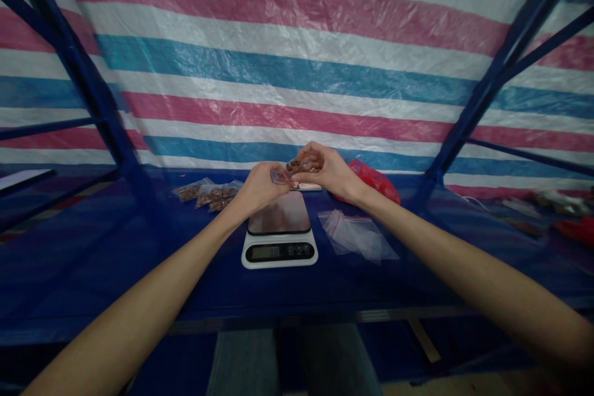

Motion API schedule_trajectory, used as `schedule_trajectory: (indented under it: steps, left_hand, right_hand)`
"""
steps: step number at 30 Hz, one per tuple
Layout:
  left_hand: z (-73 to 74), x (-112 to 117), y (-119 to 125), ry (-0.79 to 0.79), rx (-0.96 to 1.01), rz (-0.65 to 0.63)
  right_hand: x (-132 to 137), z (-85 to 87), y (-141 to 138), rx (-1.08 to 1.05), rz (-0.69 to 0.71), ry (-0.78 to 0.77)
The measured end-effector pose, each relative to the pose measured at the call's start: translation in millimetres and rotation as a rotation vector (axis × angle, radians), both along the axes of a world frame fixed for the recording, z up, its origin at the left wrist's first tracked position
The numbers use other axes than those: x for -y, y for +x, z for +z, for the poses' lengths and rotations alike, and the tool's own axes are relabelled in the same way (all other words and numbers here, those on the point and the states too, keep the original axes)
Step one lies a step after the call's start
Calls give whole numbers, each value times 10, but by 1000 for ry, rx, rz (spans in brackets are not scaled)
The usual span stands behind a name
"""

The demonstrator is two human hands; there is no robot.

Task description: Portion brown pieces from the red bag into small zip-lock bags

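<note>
Above the back of a white digital kitchen scale (279, 253), both hands meet at a small clear plastic bag (280, 177). My left hand (260, 189) is closed on the bag's side. My right hand (331, 170) is curled around a cluster of small brown dried pieces (297, 166), its thumb at the bag's edge. Whether those pieces lie inside the bag I cannot tell. Nothing rests on the scale's metal plate (279, 215). Behind the hands a flat pale object (307, 187) is partly hidden.
Several filled zip bags (218, 196) lie left of the scale. Flat zip bags (357, 236) are spread to its right, with a red plastic bag (378, 180) behind them. Blue metal posts (482, 96) and a striped tarp (297, 74) bound the blue table (195, 284).
</note>
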State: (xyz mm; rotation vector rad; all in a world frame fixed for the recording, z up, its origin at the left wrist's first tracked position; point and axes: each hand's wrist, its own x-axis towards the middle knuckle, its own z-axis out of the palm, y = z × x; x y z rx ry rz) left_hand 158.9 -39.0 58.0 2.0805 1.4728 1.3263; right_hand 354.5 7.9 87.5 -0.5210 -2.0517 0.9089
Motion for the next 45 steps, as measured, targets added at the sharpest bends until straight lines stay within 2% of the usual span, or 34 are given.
schedule_trajectory:
  steps: [7, 12, 17, 21, 24, 27, 30, 33, 35, 37, 39, 41, 45]
  left_hand:
    - [64, 52, 26, -43, 134, -76]
    - [88, 78, 29, -71, 251, -129]
    - [89, 109, 30, -104, 389, -135]
    - [72, 77, 3, -125, 532, -137]
    - [71, 46, -39, -143, 663, -171]
    - [80, 48, -72, -184, 763, -224]
    - [78, 80, -60, -238, 817, -259]
    - [58, 96, 8, -307, 829, -244]
    - [39, 75, 78, -302, 808, -214]
    - [23, 28, 160, -265, 782, -195]
    - [10, -30, 253, -235, 757, -190]
    - [-2, -80, 348, -218, 739, -201]
    - [-43, -108, 503, -195, 733, -239]
  right_hand:
    - [52, 166, -87, 171, -72, 261]
    - [58, 262, -170, 277, -16, 415]
    - [108, 345, -181, 285, 0, 478]
    - [114, 384, -111, 191, -11, 510]
    - [39, 284, -9, 82, -118, 460]
    - [-78, 22, 156, 65, -260, 321]
    - [-190, -297, 370, 282, -316, 168]
    - [-269, -491, 553, 485, -238, 21]
    - [-290, -505, 614, 518, -185, -8]
    - [-275, -447, 615, 475, -181, 75]
    - [-221, -366, 564, 331, -221, 194]
    - [-138, -310, 478, 121, -254, 229]
    - [36, -347, 294, -159, -170, -15]
